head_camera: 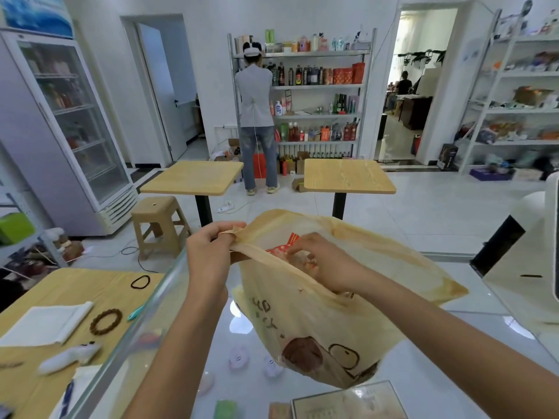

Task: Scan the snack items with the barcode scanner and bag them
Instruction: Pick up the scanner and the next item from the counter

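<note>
Head view looks down on a yellow plastic bag (320,334) held up over the glass counter (472,352); whether its bottom rests on the glass I cannot tell. The left hand (208,252) grips the near handle and rim, fingers and thumb curled round the bunched film, drawing it up and to the left so that the mouth gapes instead of folding shut. The right hand (323,264) reaches into that mouth from the right, its fingertips pinching a red snack packet (282,247) with pale dots. The packet sits half inside the opening, its crimped top poking above the rim, so it is at the mouth of the bag and not yet at the bottom.

Judging by this, the bagging step is in hand, and the packet needs only to be pushed down and let go. The film looks thin and slack, likely to close over the packet if the handle is eased off, which would explain the taut pull. Whether other items already lie in the bag I cannot tell; the brown figure low on its side looks printed.

A white handheld device (69,356), blurred and possibly the scanner, lies well apart on the wooden table (90,282) to the left, near a folded white cloth (45,326) and a beaded bracelet (106,320); with both hands busy at the bag, neither holds it.
</note>
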